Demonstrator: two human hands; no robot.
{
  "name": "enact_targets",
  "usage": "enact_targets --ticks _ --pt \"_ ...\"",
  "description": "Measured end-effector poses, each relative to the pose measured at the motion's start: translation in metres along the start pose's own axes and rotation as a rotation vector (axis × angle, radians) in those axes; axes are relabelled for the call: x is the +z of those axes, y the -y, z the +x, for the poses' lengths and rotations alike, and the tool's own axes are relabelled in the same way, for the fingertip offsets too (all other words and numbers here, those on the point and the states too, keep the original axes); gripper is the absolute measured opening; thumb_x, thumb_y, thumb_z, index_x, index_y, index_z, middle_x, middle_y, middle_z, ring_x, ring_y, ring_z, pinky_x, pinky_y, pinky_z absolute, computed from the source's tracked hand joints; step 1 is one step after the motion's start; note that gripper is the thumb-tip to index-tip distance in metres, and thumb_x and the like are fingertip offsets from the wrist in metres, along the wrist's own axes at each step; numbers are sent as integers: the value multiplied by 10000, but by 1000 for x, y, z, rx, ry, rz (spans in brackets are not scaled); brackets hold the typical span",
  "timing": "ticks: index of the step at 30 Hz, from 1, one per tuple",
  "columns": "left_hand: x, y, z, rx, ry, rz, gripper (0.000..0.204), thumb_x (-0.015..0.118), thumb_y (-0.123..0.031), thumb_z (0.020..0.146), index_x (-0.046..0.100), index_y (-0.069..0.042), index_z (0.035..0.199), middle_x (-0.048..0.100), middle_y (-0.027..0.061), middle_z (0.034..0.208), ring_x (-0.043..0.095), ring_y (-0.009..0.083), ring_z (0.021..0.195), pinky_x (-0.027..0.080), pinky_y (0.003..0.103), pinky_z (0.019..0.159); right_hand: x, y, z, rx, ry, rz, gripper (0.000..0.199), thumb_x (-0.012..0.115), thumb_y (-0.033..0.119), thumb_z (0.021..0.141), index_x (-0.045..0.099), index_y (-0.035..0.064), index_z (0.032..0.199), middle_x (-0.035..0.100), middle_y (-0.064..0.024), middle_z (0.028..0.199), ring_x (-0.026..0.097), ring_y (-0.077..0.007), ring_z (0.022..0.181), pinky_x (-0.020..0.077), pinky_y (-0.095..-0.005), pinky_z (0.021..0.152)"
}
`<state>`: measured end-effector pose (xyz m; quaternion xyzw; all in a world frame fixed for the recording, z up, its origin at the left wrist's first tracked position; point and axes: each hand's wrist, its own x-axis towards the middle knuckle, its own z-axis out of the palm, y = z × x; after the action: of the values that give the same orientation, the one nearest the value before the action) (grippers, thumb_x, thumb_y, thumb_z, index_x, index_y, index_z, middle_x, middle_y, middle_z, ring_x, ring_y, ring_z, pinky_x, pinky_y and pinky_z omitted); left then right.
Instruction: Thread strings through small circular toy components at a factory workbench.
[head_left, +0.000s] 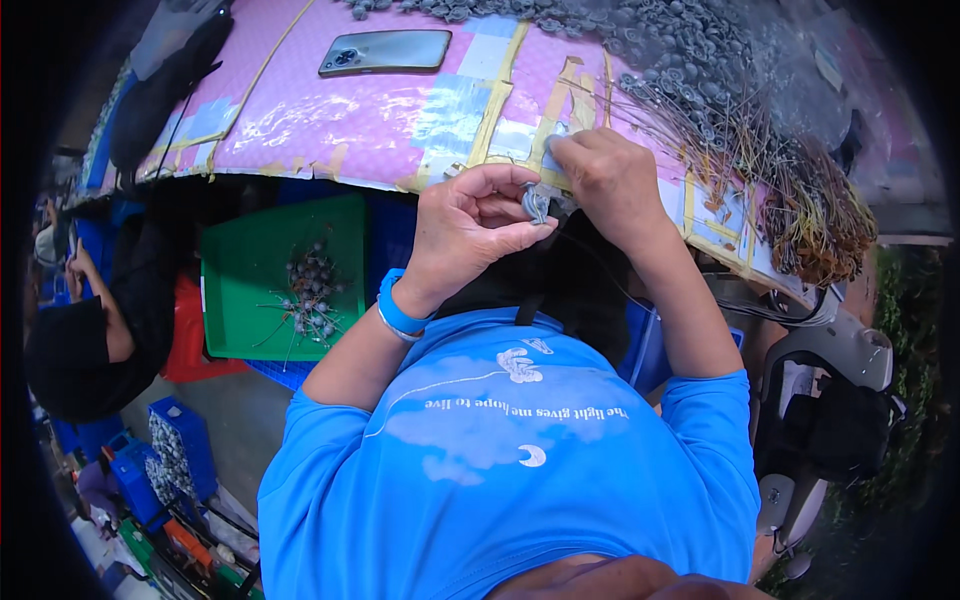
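Observation:
My left hand (465, 225) is just off the near table edge, its thumb and fingers pinching a small grey, round, cup-like piece (537, 203). To its right, my right hand (607, 180) is closed over the table edge. Something pale grey-blue shows at its fingertips, too small to make out. Beyond and to the right, a heap of similar grey pieces (690, 65) covers the far part of the table. Thin wire stems (735, 140) with brownish ends (815, 220) lie bundled at the table's right side.
A green tray (225, 270) at the left holds several grey pieces on wires (313, 285). A phone (400, 52) lies on the pink, taped tabletop (290, 110). Another person (100, 310) sits at the far left. A grey-black machine (835, 400) stands at the right.

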<state>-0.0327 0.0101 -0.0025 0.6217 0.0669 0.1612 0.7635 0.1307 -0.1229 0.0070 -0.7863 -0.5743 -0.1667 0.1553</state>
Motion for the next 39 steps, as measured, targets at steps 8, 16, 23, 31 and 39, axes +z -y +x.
enact_targets --ticks 8,16,23,31,39 --pt "-1 4 3 78 -43 87 400 780 42 772 636 30 1145 710 81 957 708 124 853 581 236 765 -8 19 -3 208 -117 303 222 710 52 821 698 38 1042 704 -110 899 684 -207 792 543 -306 707" --pt "-8 -6 11 132 -22 177 431 793 68 751 628 54 1149 724 127 976 720 165 876 594 281 803 -30 52 -27 598 -71 1193 261 689 -48 875 680 -30 1135 702 -78 994 660 -122 923 527 -247 840" --pt "-12 -2 13 352 -17 530 365 773 37 698 665 11 1045 714 102 890 725 163 763 590 266 669 -33 56 -24 632 -40 1115 183 696 -54 861 716 -43 1043 687 -69 938 659 -114 845 547 -228 726" --pt "-11 2 21 579 -26 816 350 763 70 664 662 8 993 689 88 843 718 158 687 578 256 592 -16 63 -22 620 -164 960 155 716 -49 800 717 -48 955 682 -86 805 653 -121 684 520 -245 610" --pt "-8 -3 26 607 42 912 326 759 45 674 653 -16 976 690 85 866 710 156 686 570 254 584 -21 57 -16 682 -94 1049 171 712 -75 824 721 -44 992 693 -68 829 655 -113 710 545 -229 596"
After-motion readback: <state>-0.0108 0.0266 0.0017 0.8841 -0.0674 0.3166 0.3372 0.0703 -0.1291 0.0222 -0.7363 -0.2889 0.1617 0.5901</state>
